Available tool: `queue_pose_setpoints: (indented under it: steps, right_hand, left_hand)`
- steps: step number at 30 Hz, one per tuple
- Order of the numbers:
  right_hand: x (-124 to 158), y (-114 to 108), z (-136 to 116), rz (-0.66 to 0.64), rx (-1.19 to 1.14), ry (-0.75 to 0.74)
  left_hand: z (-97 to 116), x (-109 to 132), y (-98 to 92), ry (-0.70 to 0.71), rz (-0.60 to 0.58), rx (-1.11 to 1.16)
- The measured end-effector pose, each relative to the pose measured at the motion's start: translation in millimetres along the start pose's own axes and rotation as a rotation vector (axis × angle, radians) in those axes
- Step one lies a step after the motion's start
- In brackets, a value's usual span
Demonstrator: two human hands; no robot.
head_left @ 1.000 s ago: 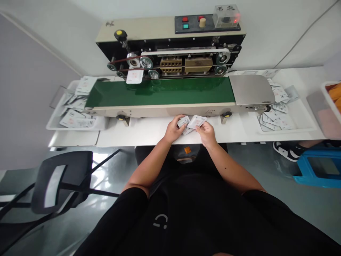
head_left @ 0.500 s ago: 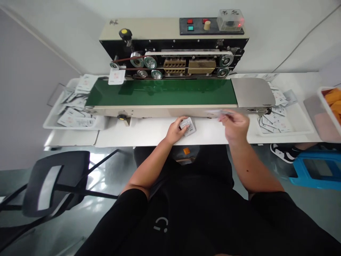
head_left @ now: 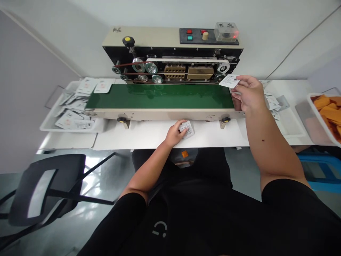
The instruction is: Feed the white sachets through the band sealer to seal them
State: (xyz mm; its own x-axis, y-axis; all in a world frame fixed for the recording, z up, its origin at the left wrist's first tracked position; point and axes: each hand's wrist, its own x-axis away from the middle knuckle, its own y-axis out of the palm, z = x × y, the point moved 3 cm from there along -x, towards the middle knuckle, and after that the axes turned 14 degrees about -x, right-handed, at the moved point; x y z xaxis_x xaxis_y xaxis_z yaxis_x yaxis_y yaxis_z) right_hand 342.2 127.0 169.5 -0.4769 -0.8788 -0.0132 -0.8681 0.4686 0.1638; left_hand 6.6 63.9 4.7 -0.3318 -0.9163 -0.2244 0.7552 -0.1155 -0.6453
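Note:
My left hand (head_left: 173,135) rests on the white table, fingers wrapped round a small white printed sachet (head_left: 189,130); whether it is one or a stack I cannot tell. At the right end of the band sealer (head_left: 149,36), my right hand (head_left: 250,93) pinches another white printed sachet (head_left: 228,81) by its right edge. That sachet's far left corner is close to the lower right roller (head_left: 219,78). Below it runs the green conveyor belt (head_left: 165,96). On the belt's left end lies a sachet with an orange print (head_left: 103,86).
A white tray (head_left: 71,129) heaped with sachets stands at the left. Another tray (head_left: 297,131) with sachets is at the right, partly behind my right arm. Beyond it sits a tub (head_left: 306,111) of orange pieces. A black chair (head_left: 61,188) and blue stool (head_left: 323,181) stand on the floor.
My right hand has risen from the table's front to the sealer's right end with its sachet. The sachet at the left rollers has moved onto the belt's left end. My left hand stays put.

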Motion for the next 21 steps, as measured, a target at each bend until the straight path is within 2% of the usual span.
queue_pose_setpoints:
  steps: [5, 10, 14, 17, 21]
  right_hand:
    - [-11, 12, -3, -0.029, 0.012, 0.085]
    - [-16, 13, -1, -0.107, -0.149, 0.191]
    - [-23, 16, 11, -0.15, -0.168, 0.156]
    - [-29, 19, 22, -0.12, -0.177, 0.112]
    - [-34, 33, 38, -0.125, -0.19, 0.103]
  left_hand:
    - [1, 0, -0.8, 0.012, -0.01, 0.009]
    - [1, 1, -0.3, 0.004, -0.014, 0.007]
    - [0, 1, 1.1, 0.005, -0.029, 0.021]
    - [-1, 0, 1.4, 0.013, -0.029, 0.016]
    - [0, 0, 0.8, 0.024, -0.019, 0.002]
